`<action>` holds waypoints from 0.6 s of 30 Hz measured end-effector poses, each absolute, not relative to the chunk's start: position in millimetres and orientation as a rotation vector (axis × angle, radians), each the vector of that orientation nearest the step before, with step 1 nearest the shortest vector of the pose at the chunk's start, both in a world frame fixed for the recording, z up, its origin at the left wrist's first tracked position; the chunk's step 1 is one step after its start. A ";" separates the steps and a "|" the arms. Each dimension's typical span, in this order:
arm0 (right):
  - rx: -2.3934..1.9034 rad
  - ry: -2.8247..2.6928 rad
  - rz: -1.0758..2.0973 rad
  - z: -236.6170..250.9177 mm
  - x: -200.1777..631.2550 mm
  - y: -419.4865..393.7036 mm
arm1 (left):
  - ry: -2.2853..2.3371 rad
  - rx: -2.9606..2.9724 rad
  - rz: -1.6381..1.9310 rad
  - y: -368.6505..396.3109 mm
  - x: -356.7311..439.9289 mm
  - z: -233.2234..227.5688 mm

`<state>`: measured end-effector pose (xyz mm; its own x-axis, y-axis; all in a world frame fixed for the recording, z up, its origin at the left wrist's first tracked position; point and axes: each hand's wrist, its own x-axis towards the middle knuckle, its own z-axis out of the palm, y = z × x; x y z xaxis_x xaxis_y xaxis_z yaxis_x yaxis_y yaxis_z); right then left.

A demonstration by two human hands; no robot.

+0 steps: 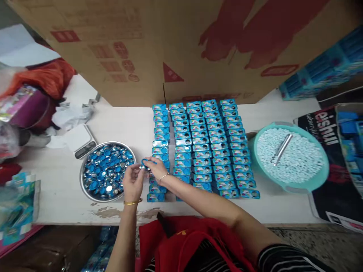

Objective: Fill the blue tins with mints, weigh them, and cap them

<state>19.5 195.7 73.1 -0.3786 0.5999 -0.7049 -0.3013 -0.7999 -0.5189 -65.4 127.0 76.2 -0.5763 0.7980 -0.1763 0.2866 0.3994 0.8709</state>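
My left hand (134, 182) and my right hand (156, 170) meet just right of a metal bowl (82, 181), above the leftmost row of boxes. A small round blue cap (144, 162) is pinched in my right hand's fingers. My left hand is closed, its fingertips at small shiny silver pieces beside that cap; their exact shape is partly hidden. Loose round caps (104, 170), blue and silver, fill the bowl. Beneath and beside my right forearm, small blue boxes (200, 155) stand in several columns, many showing a round opening on top, some with a blue disc there.
A turquoise basin (320, 179) of pale small pellets stands at right, a metal tube (282, 150) lying on them. Behind the rows rises a large cardboard carton (147, 56). A white scale (81, 139) sits behind the bowl. A black printed carton (326, 151) holds blue boxes.
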 end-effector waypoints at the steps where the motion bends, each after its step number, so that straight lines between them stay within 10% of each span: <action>1: -1.303 -0.392 2.175 73.1 37.8 200.7 | 1.992 0.878 1.149 133.4 -50.0 78.8; 18: -1.434 -0.220 1.848 55.1 250.9 271.0 | 2.106 1.464 -0.017 331.5 77.0 34.0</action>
